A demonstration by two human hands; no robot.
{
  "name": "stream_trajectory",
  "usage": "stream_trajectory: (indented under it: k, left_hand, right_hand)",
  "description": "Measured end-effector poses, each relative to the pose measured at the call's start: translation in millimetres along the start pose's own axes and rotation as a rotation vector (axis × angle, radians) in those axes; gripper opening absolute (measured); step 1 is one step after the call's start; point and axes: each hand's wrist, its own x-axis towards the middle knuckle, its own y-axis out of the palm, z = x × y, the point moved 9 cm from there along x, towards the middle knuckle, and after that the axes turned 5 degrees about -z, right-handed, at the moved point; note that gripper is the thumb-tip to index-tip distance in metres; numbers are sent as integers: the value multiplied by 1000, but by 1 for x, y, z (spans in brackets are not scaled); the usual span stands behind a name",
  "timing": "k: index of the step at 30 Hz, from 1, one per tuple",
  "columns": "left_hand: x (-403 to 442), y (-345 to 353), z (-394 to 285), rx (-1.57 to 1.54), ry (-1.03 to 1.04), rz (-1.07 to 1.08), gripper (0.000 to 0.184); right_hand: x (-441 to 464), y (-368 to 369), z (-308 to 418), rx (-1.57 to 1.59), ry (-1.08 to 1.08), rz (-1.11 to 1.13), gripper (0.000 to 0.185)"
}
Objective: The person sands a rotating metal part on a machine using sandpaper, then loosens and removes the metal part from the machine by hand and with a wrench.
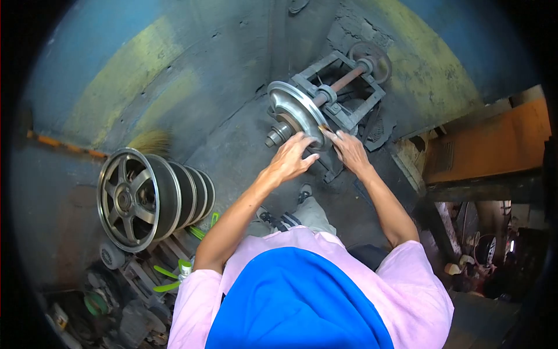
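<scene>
A shiny round metal disc (290,107), like the dished part of a wheel rim, is mounted upright on the spindle of a belt-driven stand. At its lower edge my left hand (290,158) has its fingertips against or close to the face, thumb held apart. My right hand (349,152) is at the disc's right edge, fingers bent toward the rim. Something small and yellowish (323,127) shows by its fingertips, too small to name. A threaded spindle end with a nut (279,135) sticks out of the disc's centre.
Behind the disc are the stand's metal frame (372,100), a rusty shaft (347,79) and a pulley (375,61). Several wheel rims (127,200) are stacked sideways at left, near a straw broom (150,142) and a green-bladed fan (167,285). An orange panel (488,148) stands at right.
</scene>
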Motion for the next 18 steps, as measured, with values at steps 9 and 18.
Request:
stream_trajectory:
  k: [9, 18]
  left_hand:
    - [78, 29, 7, 308, 103, -60, 51]
    - [114, 14, 39, 423, -88, -253, 33]
  right_hand:
    - [63, 2, -24, -40, -164, -71, 26]
    - [124, 1, -33, 143, -391, -43, 11]
